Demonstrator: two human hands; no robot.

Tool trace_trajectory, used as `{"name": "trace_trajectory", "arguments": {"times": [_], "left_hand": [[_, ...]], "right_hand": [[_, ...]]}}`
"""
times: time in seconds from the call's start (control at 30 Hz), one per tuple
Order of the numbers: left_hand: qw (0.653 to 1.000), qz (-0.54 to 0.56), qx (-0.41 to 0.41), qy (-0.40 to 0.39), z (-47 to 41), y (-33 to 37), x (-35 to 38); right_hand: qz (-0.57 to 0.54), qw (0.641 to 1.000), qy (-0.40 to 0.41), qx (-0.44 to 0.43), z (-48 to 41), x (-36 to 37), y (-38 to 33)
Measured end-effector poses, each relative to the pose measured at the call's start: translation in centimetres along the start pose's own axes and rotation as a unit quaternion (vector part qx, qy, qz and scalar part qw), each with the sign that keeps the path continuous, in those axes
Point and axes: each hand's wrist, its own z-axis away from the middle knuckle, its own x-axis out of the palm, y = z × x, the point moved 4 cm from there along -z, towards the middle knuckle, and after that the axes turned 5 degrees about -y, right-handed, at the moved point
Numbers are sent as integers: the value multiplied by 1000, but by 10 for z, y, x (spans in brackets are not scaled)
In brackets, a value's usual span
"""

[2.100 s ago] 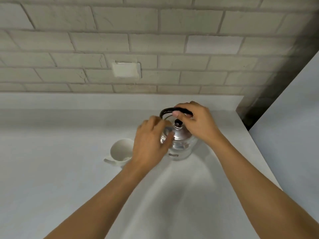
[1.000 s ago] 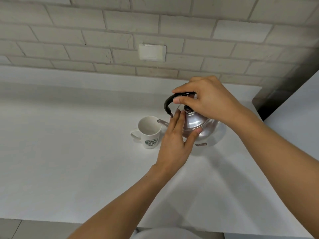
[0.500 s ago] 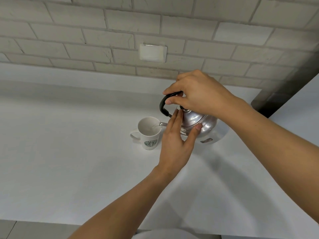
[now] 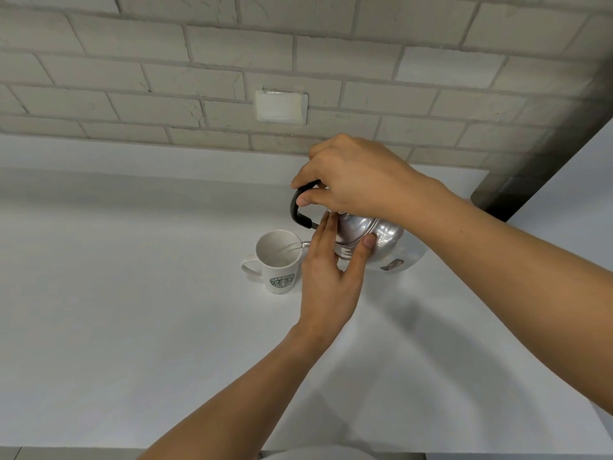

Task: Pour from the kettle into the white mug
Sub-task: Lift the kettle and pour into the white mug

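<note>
A shiny steel kettle (image 4: pixel 384 235) with a black handle (image 4: pixel 296 209) hangs tilted to the left above the white counter. My right hand (image 4: pixel 356 180) is closed around the top of that handle. My left hand (image 4: pixel 331 277) presses flat against the kettle's lid, fingers spread and thumb on its side. The spout reaches over the rim of a white mug (image 4: pixel 277 260) with a green logo, which stands upright on the counter with its handle to the left. A thin clear stream runs from the spout into the mug.
The white counter (image 4: pixel 116 310) runs back to a grey brick wall with a pale cover plate (image 4: pixel 281 106). A dark gap (image 4: pixel 517 190) separates the counter's right end from a white surface at the far right. The counter's front edge lies at the bottom.
The kettle has been lifted off the counter and tilted further left, its spout now over the mug with water running. My left hand stays on the lid.
</note>
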Motion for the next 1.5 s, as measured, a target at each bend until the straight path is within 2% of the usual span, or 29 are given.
{"name": "trace_trajectory", "arguments": {"times": [0.47, 1.5], "left_hand": [[1000, 4, 26, 8, -3, 9, 0], [998, 49, 10, 24, -2, 11, -3]], "right_hand": [[39, 999, 5, -14, -6, -8, -6], [101, 994, -37, -6, -20, -14, -20]]}}
